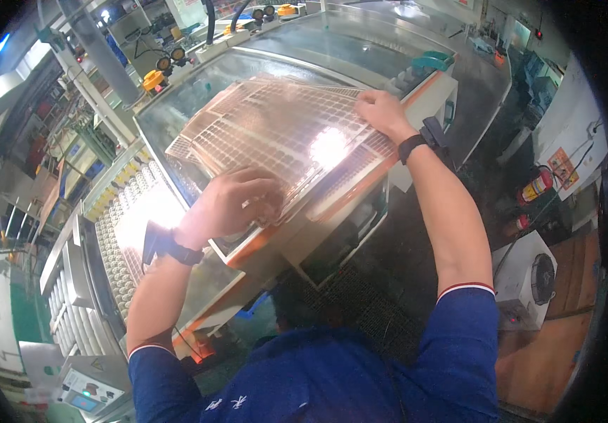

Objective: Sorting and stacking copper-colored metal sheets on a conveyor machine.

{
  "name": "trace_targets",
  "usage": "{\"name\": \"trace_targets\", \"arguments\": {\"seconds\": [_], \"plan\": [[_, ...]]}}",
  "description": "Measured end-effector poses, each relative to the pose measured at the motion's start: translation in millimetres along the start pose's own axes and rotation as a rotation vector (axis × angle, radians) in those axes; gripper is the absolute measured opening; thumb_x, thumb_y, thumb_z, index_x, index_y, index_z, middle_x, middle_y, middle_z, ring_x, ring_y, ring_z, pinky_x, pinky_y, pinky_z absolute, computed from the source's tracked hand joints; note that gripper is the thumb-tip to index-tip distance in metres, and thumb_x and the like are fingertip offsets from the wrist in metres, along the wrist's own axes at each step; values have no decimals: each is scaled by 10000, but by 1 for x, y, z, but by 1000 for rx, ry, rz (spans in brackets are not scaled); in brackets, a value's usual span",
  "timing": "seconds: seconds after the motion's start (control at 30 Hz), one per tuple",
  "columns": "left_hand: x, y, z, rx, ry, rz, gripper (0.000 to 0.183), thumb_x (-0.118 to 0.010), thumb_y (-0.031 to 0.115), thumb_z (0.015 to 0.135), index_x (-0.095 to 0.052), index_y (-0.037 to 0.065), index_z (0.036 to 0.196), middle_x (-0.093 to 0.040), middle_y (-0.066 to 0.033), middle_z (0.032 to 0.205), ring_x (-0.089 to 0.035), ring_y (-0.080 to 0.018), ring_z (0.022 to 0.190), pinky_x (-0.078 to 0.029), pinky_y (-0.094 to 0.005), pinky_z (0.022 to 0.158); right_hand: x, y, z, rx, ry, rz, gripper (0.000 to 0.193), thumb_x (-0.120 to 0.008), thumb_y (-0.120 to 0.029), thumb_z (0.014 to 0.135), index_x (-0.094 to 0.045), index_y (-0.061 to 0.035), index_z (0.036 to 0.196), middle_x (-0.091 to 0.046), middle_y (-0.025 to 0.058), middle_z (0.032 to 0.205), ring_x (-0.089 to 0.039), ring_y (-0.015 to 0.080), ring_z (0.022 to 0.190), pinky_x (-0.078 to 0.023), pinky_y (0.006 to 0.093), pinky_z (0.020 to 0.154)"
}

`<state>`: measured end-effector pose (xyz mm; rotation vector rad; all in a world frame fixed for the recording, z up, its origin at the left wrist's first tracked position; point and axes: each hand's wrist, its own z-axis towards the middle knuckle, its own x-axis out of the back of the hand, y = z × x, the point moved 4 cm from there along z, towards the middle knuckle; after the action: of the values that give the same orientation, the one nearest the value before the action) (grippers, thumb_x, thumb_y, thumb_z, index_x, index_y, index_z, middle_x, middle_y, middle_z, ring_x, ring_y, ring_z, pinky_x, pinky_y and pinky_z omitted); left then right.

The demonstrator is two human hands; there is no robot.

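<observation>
A thin, copper-coloured sheet with a grid pattern is spread above the glassy top of a machine, tilted and glinting in the light. More gridded sheets show under its edges; how many I cannot tell. My left hand has its fingers curled at the sheet's near left corner, with the fingertips partly hidden. At the right edge, my right hand pinches the sheet's far corner between thumb and fingers. Both wrists wear dark bands.
The machine's transparent cover extends behind the sheets, with an orange-edged frame in front. On the left runs a roller conveyor. A control box stands at lower left. To the right are a white box with a fan and a fire extinguisher.
</observation>
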<state>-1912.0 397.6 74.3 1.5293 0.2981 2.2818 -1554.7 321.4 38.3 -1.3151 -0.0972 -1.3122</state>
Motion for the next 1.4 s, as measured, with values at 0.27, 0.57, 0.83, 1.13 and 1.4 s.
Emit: {"name": "trace_targets", "arguments": {"seconds": [0.27,0.57,0.83,1.13,1.4], "plan": [[-11,-3,-7,-54,146,39,337,-709,-1,807,-679,25,1142,-703,-149,1091,-682,-332,1019,-560,-416,865,-3,17,4,-77,27,255,421,-640,-291,833,-724,-57,1172,-727,173,1151,-679,312,1105,-508,377,968],[0,-11,-25,27,81,-105,324,-746,62,810,-682,42,1127,-643,-134,1276,-610,-337,1180,-531,-409,940,-5,12,3,23,48,55,480,-622,-328,861,-687,-20,1224,-706,199,1196,-666,326,1132,-496,389,983],[-1,-23,-26,-26,76,-34,423,-766,96,810,-667,25,1215,-677,-155,1252,-605,-362,1241,-503,-437,1027,-6,9,0,-15,-19,70,467,-603,-377,880,-707,-79,1224,-730,192,1121,-675,354,1096,-505,401,955],[7,-29,-25,-136,409,166,142,-698,128,892,-646,50,999,-731,-130,1102,-696,-340,1052,-553,-421,912,-3,-4,-3,-3,-32,26,482,-609,-428,918,-717,-25,1161,-735,192,1104,-689,317,1063,-505,383,910],[38,-27,-96,-52,660,284,229,-534,229,1036,-630,22,1029,-724,-170,1109,-694,-328,1076,-518,-432,961,-1,8,-2,-55,34,292,446,-605,-418,961,-723,-24,1136,-746,165,1054,-691,252,953,-502,355,862]]}}
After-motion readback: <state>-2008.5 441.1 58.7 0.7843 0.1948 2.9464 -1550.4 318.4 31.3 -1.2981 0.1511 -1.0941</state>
